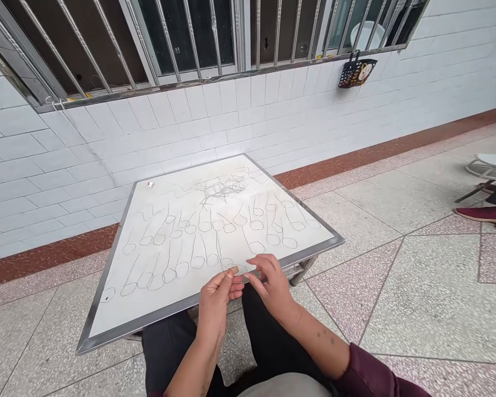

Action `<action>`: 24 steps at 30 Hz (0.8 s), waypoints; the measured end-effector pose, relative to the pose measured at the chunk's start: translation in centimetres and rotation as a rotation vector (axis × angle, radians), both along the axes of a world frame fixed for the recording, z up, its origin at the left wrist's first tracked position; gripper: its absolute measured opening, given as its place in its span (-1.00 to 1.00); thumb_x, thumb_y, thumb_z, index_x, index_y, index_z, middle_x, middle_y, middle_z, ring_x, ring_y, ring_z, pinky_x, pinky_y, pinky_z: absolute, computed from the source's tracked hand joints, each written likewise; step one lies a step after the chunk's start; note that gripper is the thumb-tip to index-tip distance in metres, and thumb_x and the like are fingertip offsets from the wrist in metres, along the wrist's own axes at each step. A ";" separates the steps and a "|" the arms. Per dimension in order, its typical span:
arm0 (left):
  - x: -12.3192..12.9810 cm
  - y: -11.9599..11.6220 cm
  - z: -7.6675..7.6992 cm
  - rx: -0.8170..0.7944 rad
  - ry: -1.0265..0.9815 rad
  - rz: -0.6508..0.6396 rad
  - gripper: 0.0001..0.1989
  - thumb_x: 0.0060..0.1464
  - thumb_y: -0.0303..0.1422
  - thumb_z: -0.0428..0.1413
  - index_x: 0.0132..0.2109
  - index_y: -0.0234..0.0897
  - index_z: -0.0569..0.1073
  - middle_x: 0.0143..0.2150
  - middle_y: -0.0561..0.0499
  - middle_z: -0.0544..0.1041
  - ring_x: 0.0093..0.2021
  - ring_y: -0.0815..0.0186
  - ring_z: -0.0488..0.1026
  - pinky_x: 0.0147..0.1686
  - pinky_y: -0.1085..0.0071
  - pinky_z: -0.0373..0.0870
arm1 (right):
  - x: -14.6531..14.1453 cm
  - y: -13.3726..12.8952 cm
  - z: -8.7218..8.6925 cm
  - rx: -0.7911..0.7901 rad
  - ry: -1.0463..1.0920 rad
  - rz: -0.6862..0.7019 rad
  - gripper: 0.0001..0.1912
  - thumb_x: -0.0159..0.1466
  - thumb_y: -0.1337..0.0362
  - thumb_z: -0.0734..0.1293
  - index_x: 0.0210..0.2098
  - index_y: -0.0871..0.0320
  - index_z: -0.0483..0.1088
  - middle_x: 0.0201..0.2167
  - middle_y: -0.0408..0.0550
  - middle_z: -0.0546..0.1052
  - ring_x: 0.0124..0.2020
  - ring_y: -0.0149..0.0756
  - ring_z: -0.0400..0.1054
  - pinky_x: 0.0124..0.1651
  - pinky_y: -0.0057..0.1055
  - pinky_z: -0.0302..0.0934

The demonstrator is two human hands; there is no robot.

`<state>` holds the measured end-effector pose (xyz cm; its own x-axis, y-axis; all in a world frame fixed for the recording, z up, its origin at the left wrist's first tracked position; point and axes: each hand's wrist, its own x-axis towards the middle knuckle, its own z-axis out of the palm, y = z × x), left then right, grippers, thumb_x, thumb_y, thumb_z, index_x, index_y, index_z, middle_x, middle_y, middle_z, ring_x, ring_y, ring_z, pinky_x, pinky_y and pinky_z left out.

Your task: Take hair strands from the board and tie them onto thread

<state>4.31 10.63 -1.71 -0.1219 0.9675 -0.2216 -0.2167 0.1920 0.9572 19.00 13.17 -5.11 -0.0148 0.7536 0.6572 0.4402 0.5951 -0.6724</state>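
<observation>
Over the near edge of the table, my left hand pinches a small tan piece between thumb and forefinger, its other fingers curled below. My right hand hovers just to the right, thumb and fingers parted, with nothing clearly visible between them. Any fine strand between the two hands is too thin to make out. On the white tabletop lie rows of thin dark loops with long tails, which look like bent wire or thread. Farther back sits a tangled pile of thin dark strands.
A small white and red object rests at the table's far left corner. Behind the table is a white tiled wall with a barred window, and a dark basket hangs there. To the right are a person's shoe and a white stool.
</observation>
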 end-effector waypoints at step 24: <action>-2.7 -4.3 3.1 0.087 0.380 -0.183 -0.57 0.09 0.00 0.18 -0.18 -0.29 0.64 -0.37 -0.07 0.62 -0.36 0.22 0.49 -0.37 0.37 0.43 | -0.6 -3.3 1.3 0.031 -0.030 0.319 -0.66 0.37 0.45 0.18 0.03 0.03 0.44 -0.23 -0.04 0.42 -0.24 -0.34 0.37 -0.25 -0.43 0.35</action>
<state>1.63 6.31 1.38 -0.0039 0.9938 -0.1109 0.1841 0.1097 0.9768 18.37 9.85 -3.79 -0.2670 0.6872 0.6757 0.2477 0.7265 -0.6410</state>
